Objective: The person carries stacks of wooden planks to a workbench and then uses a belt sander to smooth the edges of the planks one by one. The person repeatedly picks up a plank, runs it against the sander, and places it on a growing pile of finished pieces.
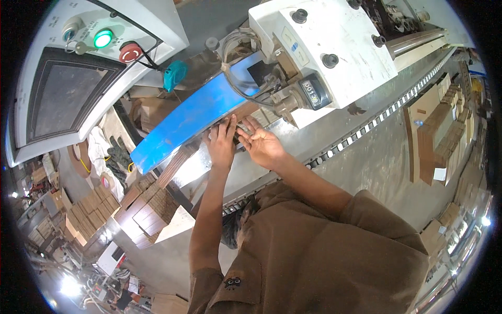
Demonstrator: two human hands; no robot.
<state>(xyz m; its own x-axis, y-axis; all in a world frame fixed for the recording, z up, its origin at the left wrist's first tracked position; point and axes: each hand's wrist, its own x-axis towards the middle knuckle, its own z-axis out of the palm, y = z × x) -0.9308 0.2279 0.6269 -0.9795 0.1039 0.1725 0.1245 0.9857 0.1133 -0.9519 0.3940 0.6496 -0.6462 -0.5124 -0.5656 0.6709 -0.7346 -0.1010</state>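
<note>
White machine housing (334, 42) stands ahead of you, with a long blue guard (193, 112) slanting left beside the metal bed (196, 167). Brown strips (175, 163) lie along the guard's near edge, where your left hand (222, 146) and right hand (264, 149) sit close together, fingers bent; whether either clamps anything, I cannot tell.

A bright blue curved panel (183, 118) spans the centre. At upper left, a white control cabinet (170, 26) bears a glowing green button (103, 38), a red emergency-stop button (130, 52) and a dark grey screen (68, 94). The machine housing (348, 44), upper right, is white with black knobs (330, 60). The lower-centre shirt (334, 251) is brown, printed with a black-and-white motif (233, 283).
</note>
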